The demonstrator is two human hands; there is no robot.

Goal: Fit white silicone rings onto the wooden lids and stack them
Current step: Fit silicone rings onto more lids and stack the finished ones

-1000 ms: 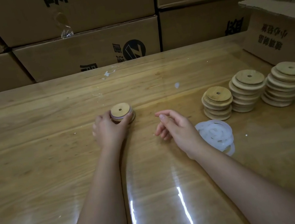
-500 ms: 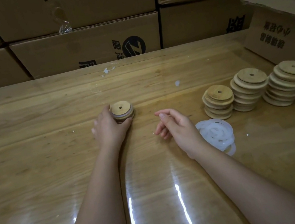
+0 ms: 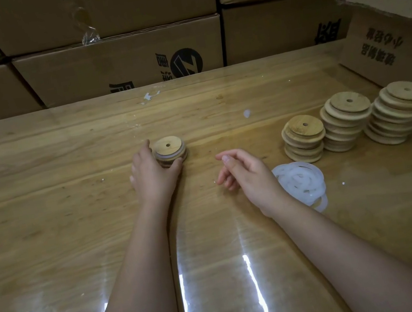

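Head-camera view showed my left hand [image 3: 154,176] at centre frame, fingers curled round a short stack of ringed lids [image 3: 170,151] on the table [image 3: 45,217]; my right hand [image 3: 247,173] hung loosely open and empty beside the pile of white silicone rings [image 3: 302,183]; at right stood three stacks of bare wooden lids [image 3: 352,120]; I judged the job barely begun, most lids still unfitted.

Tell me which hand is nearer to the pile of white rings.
Right. The right hand hovers just left of the rings; the left hand is farther left, cupping the small lid stack.
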